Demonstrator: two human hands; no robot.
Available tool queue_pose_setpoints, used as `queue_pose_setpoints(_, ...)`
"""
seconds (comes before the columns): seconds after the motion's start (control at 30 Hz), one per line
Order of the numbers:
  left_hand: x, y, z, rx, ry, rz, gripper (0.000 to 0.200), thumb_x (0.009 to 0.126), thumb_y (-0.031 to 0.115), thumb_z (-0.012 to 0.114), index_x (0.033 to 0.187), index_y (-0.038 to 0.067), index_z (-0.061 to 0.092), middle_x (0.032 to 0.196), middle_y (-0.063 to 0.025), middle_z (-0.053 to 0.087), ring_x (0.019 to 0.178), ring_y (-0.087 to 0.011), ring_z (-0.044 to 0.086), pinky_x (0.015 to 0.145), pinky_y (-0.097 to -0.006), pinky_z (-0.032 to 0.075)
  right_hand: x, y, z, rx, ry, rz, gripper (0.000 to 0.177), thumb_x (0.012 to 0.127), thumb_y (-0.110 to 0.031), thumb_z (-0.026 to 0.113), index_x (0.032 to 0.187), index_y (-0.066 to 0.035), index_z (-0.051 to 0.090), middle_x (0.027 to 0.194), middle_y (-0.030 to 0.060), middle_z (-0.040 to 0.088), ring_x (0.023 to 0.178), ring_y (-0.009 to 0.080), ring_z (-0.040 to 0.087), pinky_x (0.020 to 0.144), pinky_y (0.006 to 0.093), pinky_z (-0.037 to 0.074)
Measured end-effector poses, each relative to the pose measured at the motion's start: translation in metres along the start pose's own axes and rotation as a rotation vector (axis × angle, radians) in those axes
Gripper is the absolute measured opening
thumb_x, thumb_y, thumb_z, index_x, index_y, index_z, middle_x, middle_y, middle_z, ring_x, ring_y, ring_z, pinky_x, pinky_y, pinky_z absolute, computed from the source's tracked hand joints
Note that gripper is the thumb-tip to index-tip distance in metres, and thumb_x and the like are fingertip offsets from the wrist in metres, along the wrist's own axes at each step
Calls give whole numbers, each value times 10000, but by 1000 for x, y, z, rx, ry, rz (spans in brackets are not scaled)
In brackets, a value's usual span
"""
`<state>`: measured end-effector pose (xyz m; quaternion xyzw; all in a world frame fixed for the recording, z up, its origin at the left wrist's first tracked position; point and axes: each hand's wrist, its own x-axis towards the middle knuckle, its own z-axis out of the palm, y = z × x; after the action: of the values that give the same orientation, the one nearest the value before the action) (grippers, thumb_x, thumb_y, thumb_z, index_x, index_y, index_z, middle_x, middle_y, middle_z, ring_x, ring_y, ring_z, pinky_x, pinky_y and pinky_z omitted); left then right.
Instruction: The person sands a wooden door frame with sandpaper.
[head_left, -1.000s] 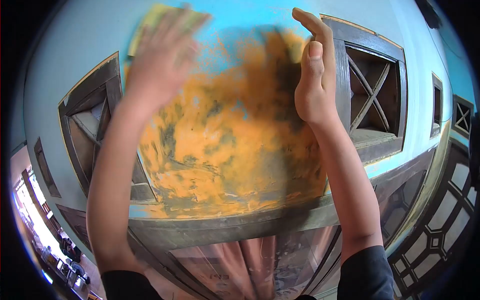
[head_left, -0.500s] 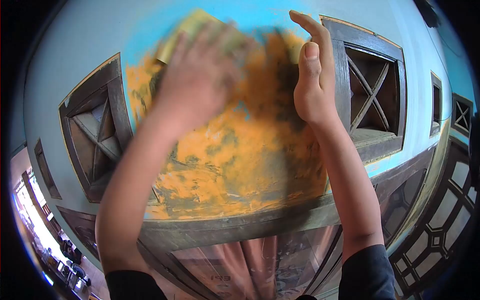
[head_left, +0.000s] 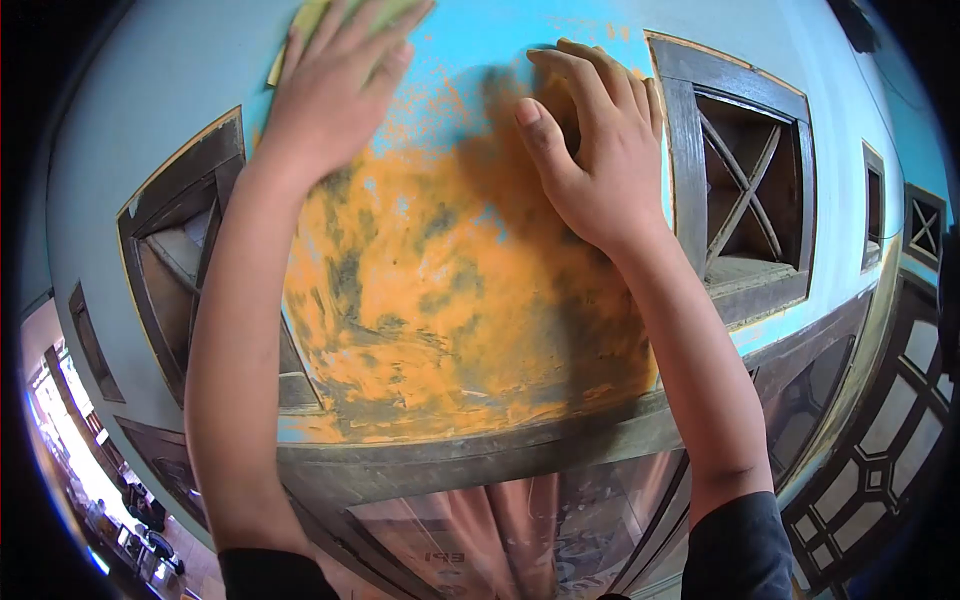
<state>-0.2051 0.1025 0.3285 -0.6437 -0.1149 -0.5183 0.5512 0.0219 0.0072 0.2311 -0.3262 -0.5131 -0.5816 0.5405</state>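
My left hand (head_left: 335, 105) is at the upper left of the wall patch, pressed over a yellow sheet of sandpaper (head_left: 308, 22); most of the sheet is hidden under the palm and fingers. The wall patch (head_left: 430, 290) shows orange and dark grey areas, with bright blue paint (head_left: 480, 40) above. On the right side my right hand (head_left: 605, 150) is bare, thumb apart and fingers bent, beside the wooden vent frame. Its fingertips seem to rest on the wall, though contact is hard to tell.
Wooden vent frames with crossed bars stand at left (head_left: 180, 255) and right (head_left: 680, 150). A wooden beam (head_left: 470, 455) runs below the patch, above glass panes with a pinkish curtain (head_left: 525, 530) behind. A patterned dark door (head_left: 875, 470) is at far right.
My left hand has slid up and left along the wall with the sandpaper. The right hand has turned from edge-on to palm toward the wall, shifting slightly left, fingers more spread.
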Motion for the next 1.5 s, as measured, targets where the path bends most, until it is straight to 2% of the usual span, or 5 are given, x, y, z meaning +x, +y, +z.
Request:
queue_pose_setpoints(0.8, -24, 41, -5, 2, -60, 52, 467, 1095, 450, 320, 1538, 381, 452, 1667, -25, 324, 1539, -354, 255, 1238, -629, 125, -16, -2, -11, -296, -171, -36, 557, 972, -499, 554, 1489, -293, 510, 1582, 83, 435, 1507, 334, 325, 1219, 643, 185)
queue_pose_setpoints(0.93, 11, 49, -41, -1, -294, -366, 512, 1115, 357, 316, 1614, 244, 289, 1717, -67, 143, 1584, -290, 77, 1289, -489, 3, -15, -1, -8, -333, -186, -41, 575, 991, -520, 517, 1528, -321, 471, 1620, 75, 393, 1520, 335, 303, 1232, 601, 175)
queue_pose_setpoints(1.07, -25, 80, -36, 175, -373, -35, 508, 1122, 369, 269, 1617, 253, 269, 1718, -68, 133, 1583, -310, 74, 1284, -495, -17, -14, -3, -11, -352, -197, -73, 578, 998, -522, 504, 1540, -324, 460, 1632, 73, 379, 1521, 339, 301, 1238, 570, 174)
queue_pose_setpoints(1.2, 20, 36, -36, -9, -279, -376, 510, 1120, 356, 266, 1617, 241, 273, 1706, -86, 180, 1576, -322, 111, 1285, -504, -10, -15, -3, -8, -312, -184, -34, 578, 991, -511, 514, 1531, -310, 469, 1621, 76, 392, 1517, 337, 310, 1233, 586, 184)
queue_pose_setpoints(1.5, -9, 59, -27, -25, -185, -202, 502, 1111, 418, 246, 1574, 279, 380, 1682, -53, 258, 1556, -326, 183, 1267, -538, 71, -15, -6, -9, -341, -169, -65, 567, 995, -505, 518, 1528, -319, 476, 1624, 69, 391, 1515, 327, 314, 1239, 566, 174)
